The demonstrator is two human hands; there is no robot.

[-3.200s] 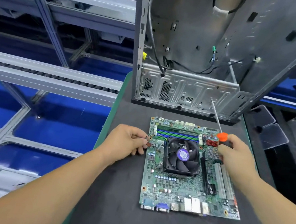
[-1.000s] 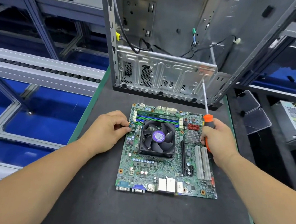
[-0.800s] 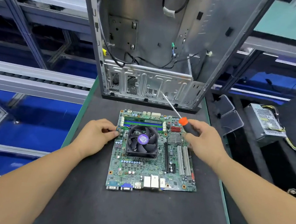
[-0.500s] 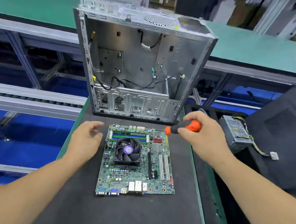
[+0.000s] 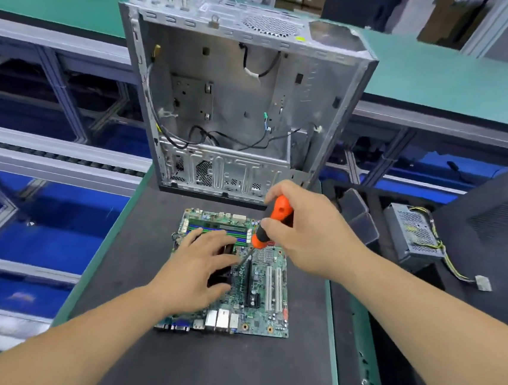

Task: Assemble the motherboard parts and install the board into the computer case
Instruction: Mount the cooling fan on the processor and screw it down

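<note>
Your left hand (image 5: 197, 269) hiding most of the cooler fan (image 5: 221, 277), your screwdriver (image 5: 269, 225) tip lost behind it, both your forearms cut off at the bottom edge

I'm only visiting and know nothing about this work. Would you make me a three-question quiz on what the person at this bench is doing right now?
1. True or false: the motherboard already sits inside the computer case.
2. Which hand holds the orange-handled screwdriver? A) left hand B) right hand C) neither
3. Fill in: the left hand lies flat on the board over the black ______.

Key:
1. False. The board lies on the dark mat in front of the upright, open case.
2. B. The right hand grips it, tip angled down at the board.
3. Cooler fan, mostly covered by the hand.
</note>
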